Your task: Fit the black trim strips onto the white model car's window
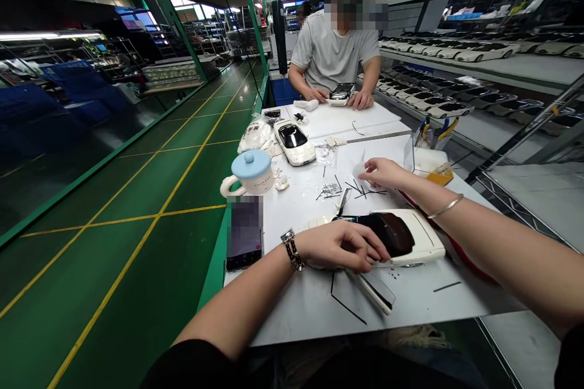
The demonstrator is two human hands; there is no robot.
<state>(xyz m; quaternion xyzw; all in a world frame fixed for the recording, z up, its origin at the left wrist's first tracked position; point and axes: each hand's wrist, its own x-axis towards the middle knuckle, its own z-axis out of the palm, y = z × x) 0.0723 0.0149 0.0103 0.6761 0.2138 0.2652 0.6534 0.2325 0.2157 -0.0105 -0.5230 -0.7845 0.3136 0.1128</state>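
A white model car body [410, 237] with a dark windshield lies on the white table [410, 304] in front of me. My left hand [342, 246], with a beaded bracelet on the wrist, rests closed on its front end. My right hand [383, 171] reaches further back, fingers bent down onto a scatter of thin black strips [360, 189] and small parts. Whether it holds one is hidden. A detached white part with a dark pane [376, 292] lies just below my left hand.
A phone [244, 231] and a blue-lidded mug [250, 173] sit at the table's left edge. Another white model car [294, 143] stands further back. A person in a grey shirt [335, 51] works opposite. Shelves of model cars [456, 51] run along the right; green floor lies left.
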